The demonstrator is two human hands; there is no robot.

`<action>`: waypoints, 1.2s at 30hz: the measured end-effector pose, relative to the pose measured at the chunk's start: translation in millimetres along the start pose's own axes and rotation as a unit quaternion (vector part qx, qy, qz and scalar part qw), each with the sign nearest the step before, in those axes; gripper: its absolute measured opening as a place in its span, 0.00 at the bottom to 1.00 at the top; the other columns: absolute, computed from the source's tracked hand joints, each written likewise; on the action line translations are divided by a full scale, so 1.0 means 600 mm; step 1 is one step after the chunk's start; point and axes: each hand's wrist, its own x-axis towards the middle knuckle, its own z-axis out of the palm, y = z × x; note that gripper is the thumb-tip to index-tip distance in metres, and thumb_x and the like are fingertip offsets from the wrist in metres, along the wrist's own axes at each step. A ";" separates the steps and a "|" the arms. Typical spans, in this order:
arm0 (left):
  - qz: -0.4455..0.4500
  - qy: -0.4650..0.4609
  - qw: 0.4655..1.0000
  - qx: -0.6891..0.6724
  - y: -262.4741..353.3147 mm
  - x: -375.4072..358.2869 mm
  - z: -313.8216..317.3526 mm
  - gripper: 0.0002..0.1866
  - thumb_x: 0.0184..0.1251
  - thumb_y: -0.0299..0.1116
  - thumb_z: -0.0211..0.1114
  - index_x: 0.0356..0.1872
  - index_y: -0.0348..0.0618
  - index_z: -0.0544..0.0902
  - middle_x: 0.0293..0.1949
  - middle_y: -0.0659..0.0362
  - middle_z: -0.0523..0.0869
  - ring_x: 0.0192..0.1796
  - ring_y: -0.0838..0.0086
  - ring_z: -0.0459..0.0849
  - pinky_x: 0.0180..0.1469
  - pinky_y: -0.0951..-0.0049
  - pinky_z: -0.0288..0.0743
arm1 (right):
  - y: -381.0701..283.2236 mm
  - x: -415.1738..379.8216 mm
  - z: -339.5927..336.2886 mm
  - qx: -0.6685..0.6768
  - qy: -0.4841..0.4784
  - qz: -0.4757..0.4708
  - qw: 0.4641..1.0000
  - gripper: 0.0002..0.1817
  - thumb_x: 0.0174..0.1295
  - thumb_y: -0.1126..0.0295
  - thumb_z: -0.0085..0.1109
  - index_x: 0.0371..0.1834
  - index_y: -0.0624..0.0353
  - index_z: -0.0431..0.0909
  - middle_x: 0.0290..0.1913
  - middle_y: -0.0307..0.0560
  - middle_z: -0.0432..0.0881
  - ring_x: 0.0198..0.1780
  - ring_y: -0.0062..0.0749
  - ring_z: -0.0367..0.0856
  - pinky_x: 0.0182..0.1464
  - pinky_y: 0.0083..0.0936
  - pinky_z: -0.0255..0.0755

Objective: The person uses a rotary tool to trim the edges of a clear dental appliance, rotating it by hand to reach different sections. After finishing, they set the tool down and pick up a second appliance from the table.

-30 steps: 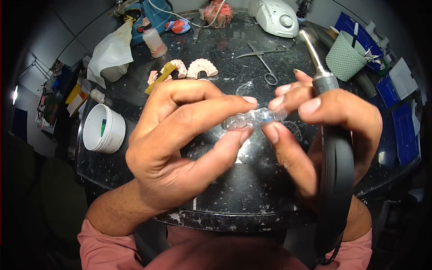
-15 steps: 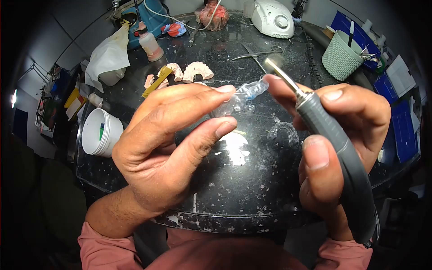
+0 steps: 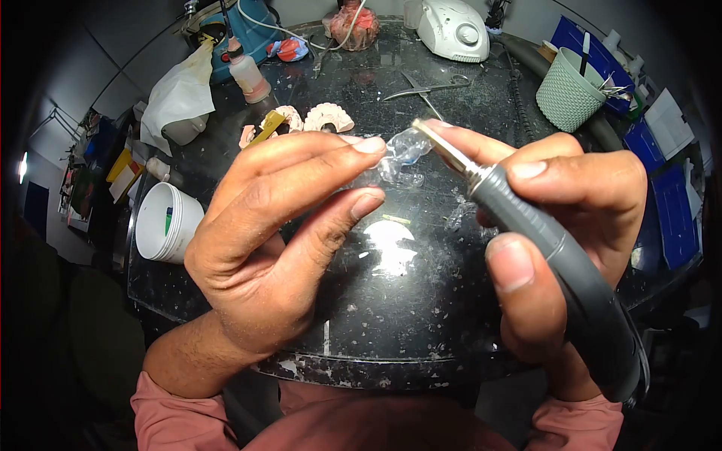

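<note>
Between the thumb and fingers of my left hand [image 3: 282,218] is a clear dental aligner [image 3: 406,154], with a small blue mark on it. My right hand [image 3: 560,203] grips a black rotary handpiece [image 3: 553,233], its thumb on the near side and fingers on the far side. The handpiece's slim metal bit [image 3: 445,146] points up and left, its tip at the upper right edge of the aligner. A second clear aligner [image 3: 459,216] lies on the bench behind my right hand, partly hidden by it.
Pink-white plaster dental models [image 3: 329,118] sit beyond my left hand, near a scissor-like metal tool [image 3: 425,90]. A white tub [image 3: 159,229] stands left, a pale green basket [image 3: 564,94] right. At the back are a white control box [image 3: 453,34] and a squeeze bottle [image 3: 248,77].
My right hand has moved left with the handpiece, bringing the bit's tip to the aligner's edge. My left hand has shifted slightly left with the aligner. The dust near the tip no longer shows.
</note>
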 end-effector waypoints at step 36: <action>0.004 -0.016 1.000 0.004 -0.005 0.001 -0.002 0.14 0.53 0.17 0.69 0.43 0.34 0.84 0.44 0.50 0.83 0.49 0.69 0.80 0.60 0.68 0.69 | 0.003 -0.002 0.006 -0.017 0.009 0.016 1.000 0.18 0.54 0.69 0.61 0.44 0.62 0.66 0.32 0.47 0.73 0.36 0.27 0.76 0.63 0.59 0.67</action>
